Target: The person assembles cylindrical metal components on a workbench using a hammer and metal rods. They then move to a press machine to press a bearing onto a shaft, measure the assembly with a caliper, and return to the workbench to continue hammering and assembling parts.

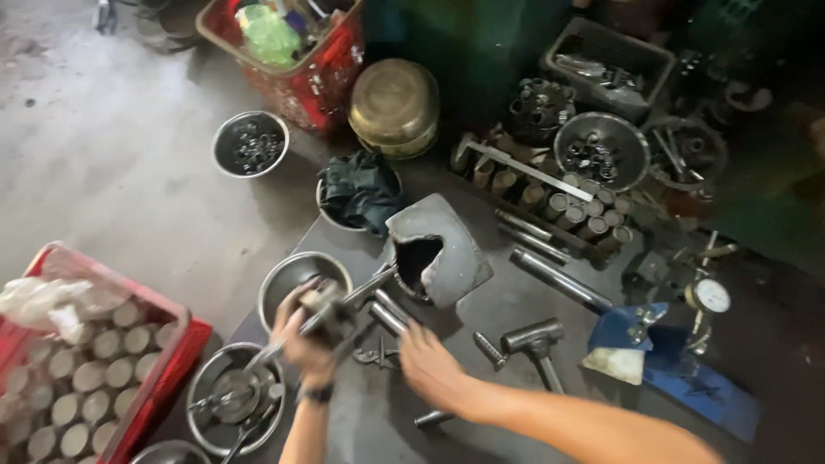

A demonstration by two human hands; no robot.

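Observation:
My left hand grips a dark metal part with a long rod through it, held over the dark workbench. My right hand lies flat on the bench just right of it, fingers near several short steel cylinders and a pair of snap-ring pliers. Whether the right hand holds anything is hidden. A grey cut-open container with a dark hollow stands just beyond the hands.
Steel bowls sit left of the hands. A red crate of metal cylinders stands at the far left. A hammer-like tool, a steel bar, a row of sleeves, a dial gauge and a blue stand lie to the right.

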